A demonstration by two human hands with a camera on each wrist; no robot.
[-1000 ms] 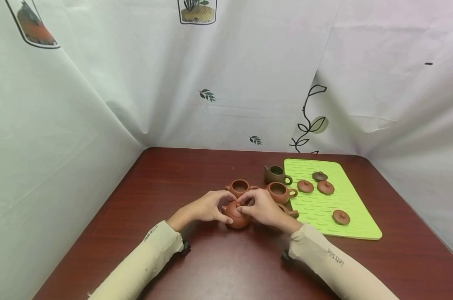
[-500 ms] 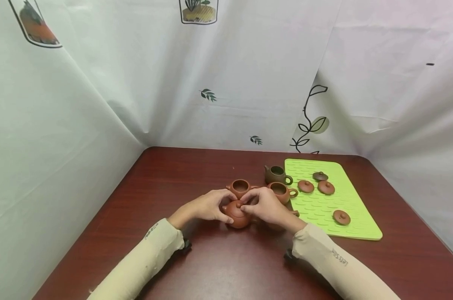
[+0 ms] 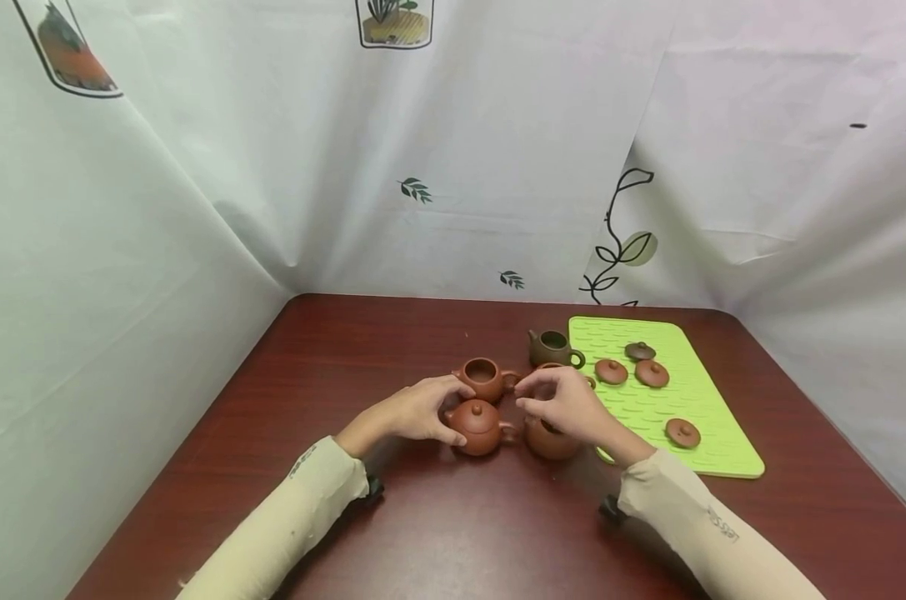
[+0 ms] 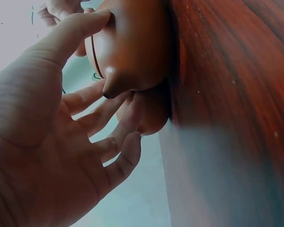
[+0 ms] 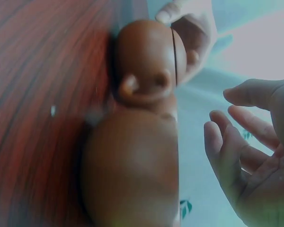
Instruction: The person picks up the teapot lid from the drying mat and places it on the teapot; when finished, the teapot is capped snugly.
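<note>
A reddish-brown clay teapot point(image 3: 478, 435) with its lid on stands mid-table, its spout to the left. My left hand point(image 3: 420, 411) holds it from the spout side; in the left wrist view the thumb point(image 4: 80, 33) lies on the body and the fingers spread behind the spout. Over to the right, my right hand point(image 3: 568, 406) hovers above a lidless teapot point(image 3: 552, 443), fingers loosely bent with nothing between them. The right wrist view shows this hand point(image 5: 255, 156) apart from the pots.
Behind stand another lidless reddish teapot point(image 3: 483, 385), one partly hidden by the right hand, and a dark green-brown teapot point(image 3: 550, 356). At right, a lime-green mat point(image 3: 693, 400) bears several loose lids, including a dark lid point(image 3: 639, 351) and a front lid point(image 3: 682, 432).
My right hand has let go of the lid's knob and moved right, off the lidded teapot. The left hand stays in place on that teapot.
</note>
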